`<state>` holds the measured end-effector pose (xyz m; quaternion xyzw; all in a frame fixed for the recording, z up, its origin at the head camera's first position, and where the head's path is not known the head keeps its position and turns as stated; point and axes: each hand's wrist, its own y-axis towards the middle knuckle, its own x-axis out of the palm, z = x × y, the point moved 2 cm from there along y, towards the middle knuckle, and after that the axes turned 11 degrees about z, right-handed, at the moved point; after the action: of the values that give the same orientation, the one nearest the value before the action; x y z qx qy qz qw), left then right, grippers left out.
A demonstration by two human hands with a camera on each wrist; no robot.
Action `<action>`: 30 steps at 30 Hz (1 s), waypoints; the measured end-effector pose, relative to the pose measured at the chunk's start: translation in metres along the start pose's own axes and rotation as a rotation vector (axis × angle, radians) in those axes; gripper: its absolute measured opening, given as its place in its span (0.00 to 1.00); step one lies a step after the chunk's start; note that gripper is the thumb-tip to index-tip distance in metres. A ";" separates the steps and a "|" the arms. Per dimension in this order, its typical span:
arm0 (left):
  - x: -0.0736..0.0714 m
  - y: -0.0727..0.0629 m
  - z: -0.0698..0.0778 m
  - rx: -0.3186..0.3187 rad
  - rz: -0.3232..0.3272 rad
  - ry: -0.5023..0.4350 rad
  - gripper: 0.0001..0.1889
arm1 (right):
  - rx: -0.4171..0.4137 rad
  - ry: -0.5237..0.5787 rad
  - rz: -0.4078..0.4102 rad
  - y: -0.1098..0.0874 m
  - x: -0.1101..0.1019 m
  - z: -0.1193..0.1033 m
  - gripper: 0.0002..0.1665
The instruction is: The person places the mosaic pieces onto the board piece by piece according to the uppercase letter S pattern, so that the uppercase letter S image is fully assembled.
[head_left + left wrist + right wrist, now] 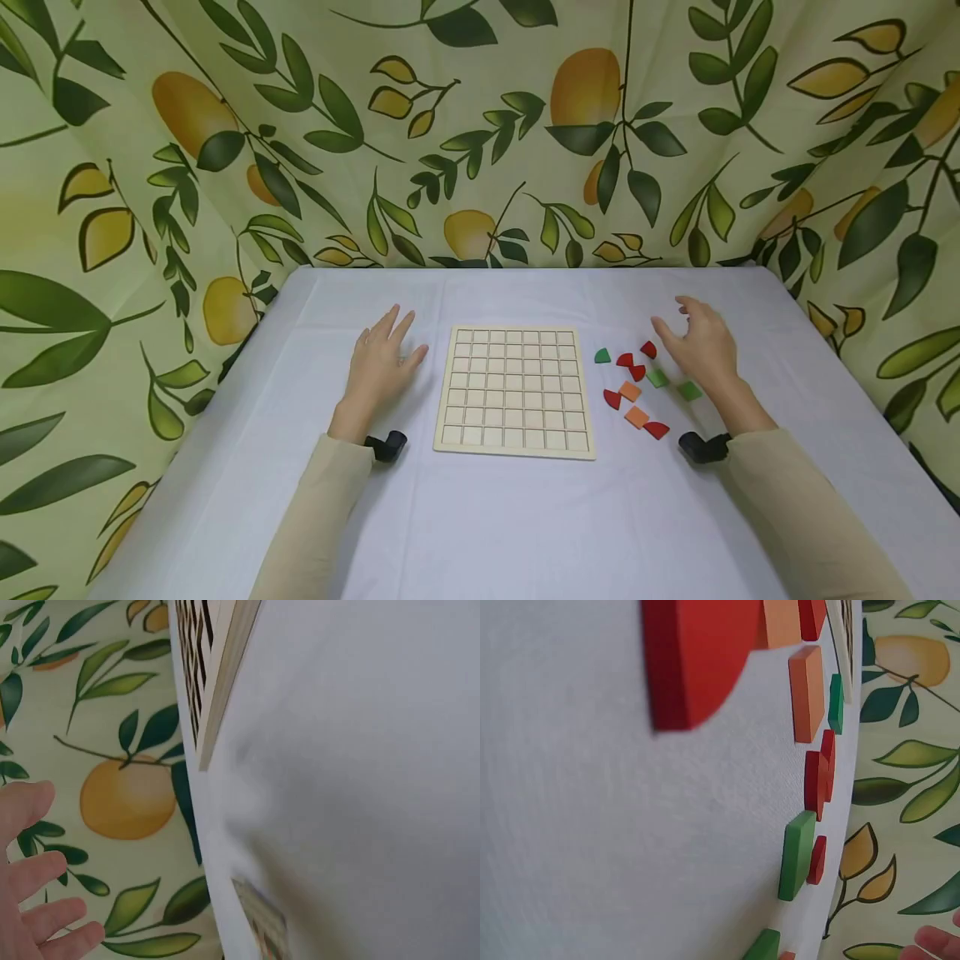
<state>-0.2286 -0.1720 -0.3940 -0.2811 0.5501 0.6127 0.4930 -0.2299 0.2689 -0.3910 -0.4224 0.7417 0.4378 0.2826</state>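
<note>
Your left hand (377,367) and right hand (703,346) hover, loosely spread. Between them, toward the table's (517,525) far edge, lie the grid board (514,392) and, rightward, coloured tiles (630,391).

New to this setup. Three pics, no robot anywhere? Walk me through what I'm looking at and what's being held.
Right, no robot: it's a person working with two bare hands. The wide picture comes from a camera worn on the head, looking forward and down. The other two come from cameras worn on the wrists, so they look sideways and very close up.

On the white-covered table lies a flat pale board marked with a grid. To its right are loose red pieces, orange pieces and green pieces. Behind is a leaf-and-fruit patterned cloth.

The left hand is left of the board; the right hand is beside the pieces. Neither appears to hold anything.
</note>
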 end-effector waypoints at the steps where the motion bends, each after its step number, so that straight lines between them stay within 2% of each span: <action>1: 0.001 -0.002 0.001 0.009 -0.004 -0.012 0.33 | 0.003 0.018 -0.007 -0.001 0.000 0.000 0.35; 7: 0.004 -0.015 0.010 0.073 -0.087 -0.080 0.32 | 0.020 0.124 -0.065 -0.007 0.003 0.005 0.31; 13: 0.006 -0.026 0.018 0.180 -0.181 -0.113 0.31 | 0.044 0.154 -0.123 -0.012 0.010 0.011 0.28; 20: 0.004 -0.036 0.032 0.315 -0.258 -0.152 0.30 | 0.184 0.203 -0.307 -0.010 0.021 0.018 0.29; 25: 0.006 -0.041 0.038 0.349 -0.345 -0.169 0.31 | 0.287 0.221 -0.386 -0.004 0.028 0.024 0.29; 30: 0.006 -0.047 0.042 0.388 -0.408 -0.167 0.33 | 0.359 0.171 -0.424 0.001 0.032 0.028 0.30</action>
<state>-0.1799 -0.1345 -0.4080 -0.2349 0.5466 0.4054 0.6940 -0.2450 0.2819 -0.4285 -0.5467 0.7236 0.1934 0.3745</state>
